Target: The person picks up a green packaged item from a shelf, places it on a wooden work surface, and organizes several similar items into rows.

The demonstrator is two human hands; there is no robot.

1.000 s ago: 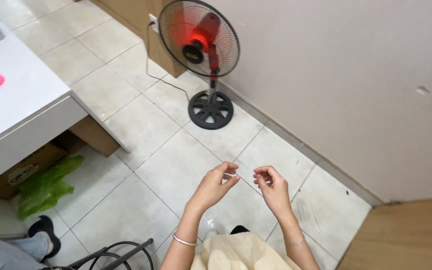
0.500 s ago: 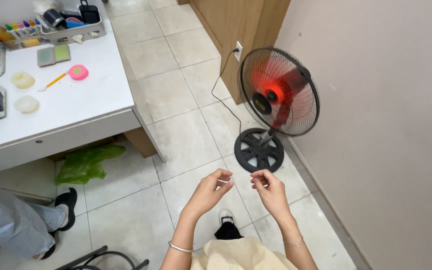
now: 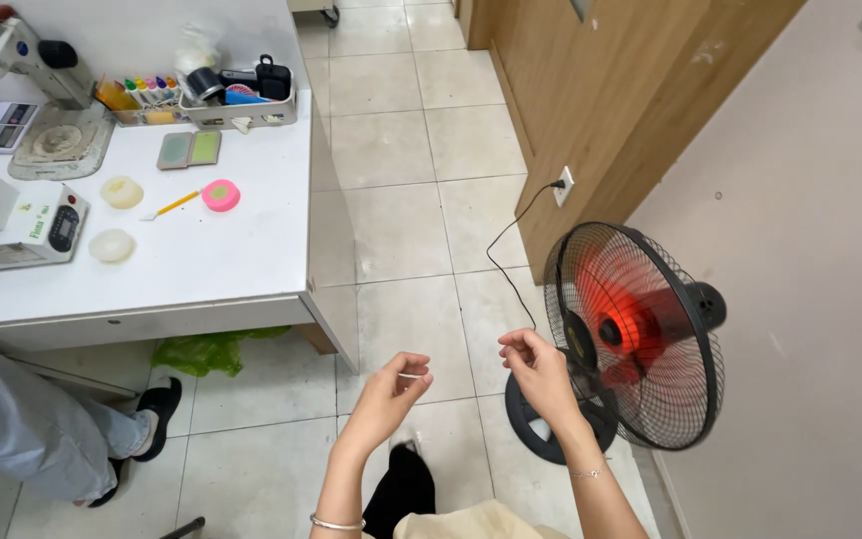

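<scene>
Both hands are raised over the tiled floor [image 3: 401, 220]: left hand [image 3: 391, 391] and right hand [image 3: 539, 369] each pinching something too small to identify, beside a black standing fan [image 3: 641, 339].

Left hand [image 3: 391, 391]: raised, wrist bent, fingertips pinched together (a thin bangle on the forearm) | Right hand [image 3: 539, 367]: raised level with it, fingers curled, thumb meeting forefinger | Hands: apart, palms turned inward
</scene>
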